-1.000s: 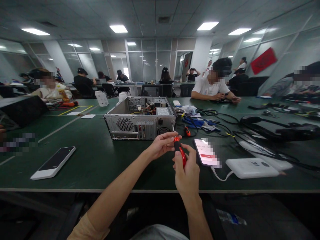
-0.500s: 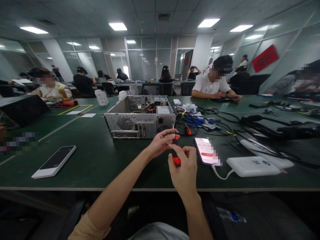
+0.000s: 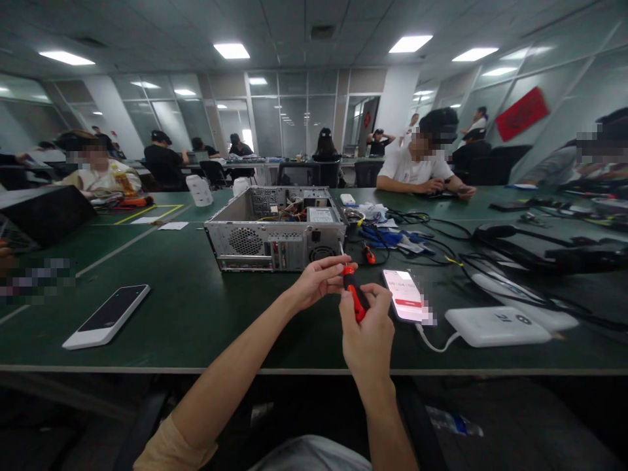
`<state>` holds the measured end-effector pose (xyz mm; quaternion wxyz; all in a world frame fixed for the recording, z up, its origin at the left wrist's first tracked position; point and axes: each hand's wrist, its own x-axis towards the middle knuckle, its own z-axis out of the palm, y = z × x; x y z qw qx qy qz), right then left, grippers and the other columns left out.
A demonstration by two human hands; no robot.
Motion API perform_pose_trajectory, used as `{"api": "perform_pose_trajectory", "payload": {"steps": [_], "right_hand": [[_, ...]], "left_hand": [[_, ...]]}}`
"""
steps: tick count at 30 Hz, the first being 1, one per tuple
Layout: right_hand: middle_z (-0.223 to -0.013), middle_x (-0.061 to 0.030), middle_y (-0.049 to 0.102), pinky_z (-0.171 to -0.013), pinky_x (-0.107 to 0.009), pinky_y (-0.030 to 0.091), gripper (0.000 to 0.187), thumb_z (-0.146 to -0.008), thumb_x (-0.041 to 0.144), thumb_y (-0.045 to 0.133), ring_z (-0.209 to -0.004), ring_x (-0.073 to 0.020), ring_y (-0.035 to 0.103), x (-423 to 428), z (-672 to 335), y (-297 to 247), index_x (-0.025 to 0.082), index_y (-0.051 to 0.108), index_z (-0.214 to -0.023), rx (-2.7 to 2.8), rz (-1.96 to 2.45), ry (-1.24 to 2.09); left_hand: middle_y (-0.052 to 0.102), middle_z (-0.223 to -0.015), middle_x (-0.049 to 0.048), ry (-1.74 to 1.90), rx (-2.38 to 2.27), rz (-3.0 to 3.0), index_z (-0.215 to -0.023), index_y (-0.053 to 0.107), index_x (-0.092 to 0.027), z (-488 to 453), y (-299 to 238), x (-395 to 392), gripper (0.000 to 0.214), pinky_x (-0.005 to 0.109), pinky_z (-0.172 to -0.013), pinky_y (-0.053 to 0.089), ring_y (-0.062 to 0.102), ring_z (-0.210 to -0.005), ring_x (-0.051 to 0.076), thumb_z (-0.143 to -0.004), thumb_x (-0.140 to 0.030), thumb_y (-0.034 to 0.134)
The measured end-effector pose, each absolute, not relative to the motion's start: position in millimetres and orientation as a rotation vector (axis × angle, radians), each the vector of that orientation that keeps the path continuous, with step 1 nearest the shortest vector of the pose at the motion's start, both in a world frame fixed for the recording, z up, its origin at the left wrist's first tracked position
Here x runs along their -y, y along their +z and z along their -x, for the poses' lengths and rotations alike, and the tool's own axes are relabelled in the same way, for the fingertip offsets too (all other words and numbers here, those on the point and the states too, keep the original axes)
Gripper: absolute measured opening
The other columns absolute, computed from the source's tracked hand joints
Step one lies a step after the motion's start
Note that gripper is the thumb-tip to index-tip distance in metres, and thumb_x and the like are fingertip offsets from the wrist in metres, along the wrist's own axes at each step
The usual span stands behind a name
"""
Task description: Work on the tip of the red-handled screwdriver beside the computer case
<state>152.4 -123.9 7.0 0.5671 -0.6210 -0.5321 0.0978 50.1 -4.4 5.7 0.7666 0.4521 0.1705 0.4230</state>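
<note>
Both of my hands hold a red and black screwdriver (image 3: 354, 296) above the green table (image 3: 206, 314). My right hand (image 3: 367, 333) is wrapped round its handle from below. My left hand (image 3: 318, 280) pinches the upper end of the handle where the metal shaft comes out. The shaft tip points up toward an open grey computer case (image 3: 275, 230) that lies just beyond my hands, its rear panel facing me.
A lit phone (image 3: 405, 296) lies right of my hands, cabled to a white power bank (image 3: 495, 326). Another phone (image 3: 106, 315) lies at the left. Tangled black cables (image 3: 471, 255) and a small orange screwdriver (image 3: 367, 255) sit behind. People sit at the table's far side.
My right hand turned the screwdriver handle in its fingers and shifted slightly; the left hand kept its pinch on the top. Nothing else on the table moved.
</note>
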Motion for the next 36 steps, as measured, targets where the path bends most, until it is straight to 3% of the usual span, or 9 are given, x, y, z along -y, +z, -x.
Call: {"api": "perform_pose_trajectory", "payload": {"steps": [8, 13, 17, 20, 22, 24, 29, 36], "right_hand": [[-0.101, -0.0065, 0.057, -0.086, -0.04, 0.049, 0.022, -0.085, 0.022, 0.06, -0.095, -0.0222, 0.057, 119.7, -154.0, 5.2, 0.022, 0.062, -0.107, 1.401, 1.289, -0.085], [-0.104, -0.0076, 0.046, -0.083, -0.04, 0.05, 0.026, -0.086, 0.014, 0.053, -0.094, -0.0212, 0.054, 118.8, -156.2, 3.1, 0.026, 0.07, -0.101, 1.443, 1.317, -0.137], [-0.113, -0.0108, 0.055, -0.089, -0.042, 0.05, 0.041, -0.09, 0.03, 0.057, -0.105, -0.0249, 0.057, 121.8, -156.0, 5.7, 0.024, 0.056, -0.13, 1.406, 1.339, -0.069], [-0.099, -0.0066, 0.066, -0.077, -0.038, 0.052, 0.047, -0.098, 0.039, 0.043, -0.088, -0.0224, 0.066, 125.1, -155.9, 8.1, 0.025, 0.041, -0.143, 1.32, 1.383, 0.146], [-0.085, -0.0024, 0.068, -0.066, -0.034, 0.05, 0.042, -0.1, 0.039, 0.037, -0.071, -0.0199, 0.066, 125.9, -156.1, 8.3, 0.025, 0.04, -0.14, 1.254, 1.392, 0.261], [-0.081, -0.0013, 0.068, -0.062, -0.031, 0.047, 0.038, -0.098, 0.039, 0.042, -0.066, -0.0191, 0.066, 125.3, -156.4, 7.7, 0.023, 0.043, -0.132, 1.226, 1.391, 0.275], [-0.09, -0.0045, 0.066, -0.068, -0.033, 0.048, 0.028, -0.09, 0.04, 0.055, -0.077, -0.0203, 0.065, 121.7, -157.3, 4.8, 0.021, 0.05, -0.11, 1.23, 1.42, 0.133], [-0.1, -0.0068, 0.061, -0.082, -0.039, 0.05, 0.02, -0.087, 0.03, 0.059, -0.093, -0.022, 0.059, 118.7, -159.1, 4.6, 0.021, 0.056, -0.105, 1.324, 1.311, -0.041]], "left_hand": [[0.068, -0.125, 0.0151, 0.935, -0.392, -0.996, -0.111, 0.07, -0.015, -49.4, 8.1, 5.9, 0.032, 0.024, -0.066, 0.056, 0.069, -0.073, 0.011, -0.08, -0.019, 0.074], [0.069, -0.124, 0.0139, 0.912, -0.359, -0.976, -0.113, 0.07, -0.016, -49.1, 6.5, 4.7, 0.034, 0.027, -0.075, 0.056, 0.071, -0.085, 0.015, -0.078, -0.014, 0.073], [0.07, -0.12, 0.0141, 0.926, -0.354, -0.97, -0.112, 0.071, -0.014, -50.7, 5.8, 6.0, 0.034, 0.025, -0.074, 0.055, 0.071, -0.082, 0.014, -0.078, -0.015, 0.075], [0.07, -0.121, 0.0136, 0.931, -0.346, -0.966, -0.112, 0.071, -0.015, -51.8, 6.5, 7.8, 0.036, 0.026, -0.073, 0.055, 0.071, -0.086, 0.016, -0.077, -0.015, 0.076], [0.068, -0.124, 0.0137, 0.921, -0.349, -0.971, -0.113, 0.07, -0.016, -52.1, 7.1, 8.4, 0.037, 0.027, -0.073, 0.056, 0.071, -0.087, 0.017, -0.077, -0.015, 0.076], [0.067, -0.126, 0.0139, 0.916, -0.354, -0.982, -0.114, 0.069, -0.016, -52.2, 7.4, 8.3, 0.037, 0.028, -0.073, 0.056, 0.071, -0.085, 0.016, -0.077, -0.016, 0.076], [0.073, -0.113, 0.0121, 0.913, -0.366, -0.954, -0.11, 0.07, -0.016, -52.9, 6.0, 6.6, 0.032, 0.027, -0.07, 0.056, 0.072, -0.079, 0.016, -0.079, -0.019, 0.074], [0.074, -0.102, 0.0099, 0.934, -0.368, -0.916, -0.111, 0.069, -0.016, -54.1, 2.4, 5.1, 0.031, 0.025, -0.066, 0.054, 0.071, -0.074, 0.015, -0.08, -0.02, 0.072]]}}
